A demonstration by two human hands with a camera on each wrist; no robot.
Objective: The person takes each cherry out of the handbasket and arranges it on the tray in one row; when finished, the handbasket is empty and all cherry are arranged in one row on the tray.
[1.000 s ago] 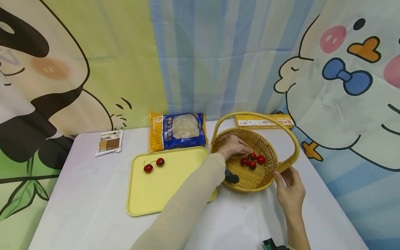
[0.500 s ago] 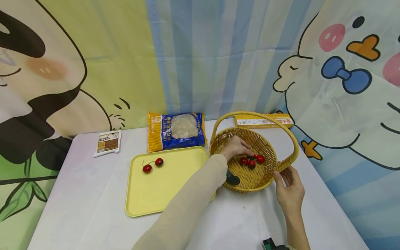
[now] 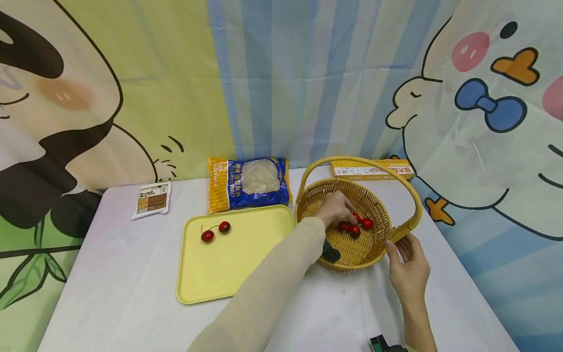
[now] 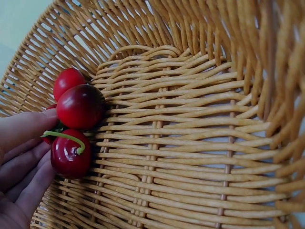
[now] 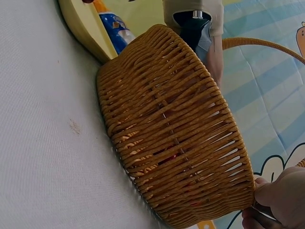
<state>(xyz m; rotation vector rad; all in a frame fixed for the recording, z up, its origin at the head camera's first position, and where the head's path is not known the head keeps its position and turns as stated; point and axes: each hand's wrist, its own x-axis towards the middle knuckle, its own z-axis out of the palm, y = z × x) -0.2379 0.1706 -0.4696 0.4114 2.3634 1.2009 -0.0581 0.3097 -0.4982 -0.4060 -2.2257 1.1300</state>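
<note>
Inside the round wicker basket, my left hand is at a small bunch of red cherries. In the left wrist view, its thumb and fingers pinch in at the bunch's near side, around a cherry mostly hidden behind them; a green stem curves over the dark red cherry in front. My right hand grips the basket's rim at the foot of its arched handle, thumb on the near side. The right wrist view shows that hand at the rim's lower right.
Left of the basket lies a yellow tray with two stemmed cherries. Behind stand a blue and orange food bag and a yellow box. A small flat packet lies at the back left.
My left hand has shifted slightly right, and its fingers now cover more of the rear cherry. My right hand keeps its grip on the rim; the basket stays in place.
</note>
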